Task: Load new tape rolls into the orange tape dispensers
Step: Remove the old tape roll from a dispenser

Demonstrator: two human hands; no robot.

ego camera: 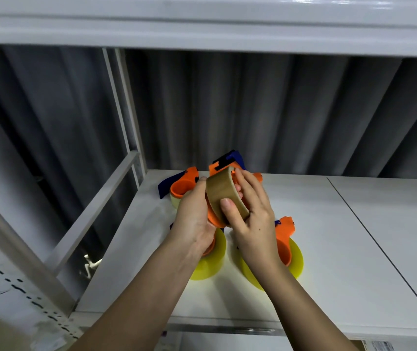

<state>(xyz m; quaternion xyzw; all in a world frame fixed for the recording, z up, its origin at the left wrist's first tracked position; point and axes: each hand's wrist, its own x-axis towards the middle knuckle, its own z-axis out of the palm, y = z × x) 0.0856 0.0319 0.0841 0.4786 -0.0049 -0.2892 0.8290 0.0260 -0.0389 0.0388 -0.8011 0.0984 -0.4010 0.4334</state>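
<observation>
An orange tape dispenser [223, 166] is held up above the white shelf [354, 249] by the left hand [194, 219], fingers curled round its body. A brown tape roll [223, 196] is gripped by the right hand [251, 219], thumb on the outer face and fingers over the far rim, and is set against the held dispenser. Three more dispensers are seen on the shelf: one at the back left [183, 187], two with yellow rolls, under the left wrist [212, 259] and the right wrist [289, 252].
</observation>
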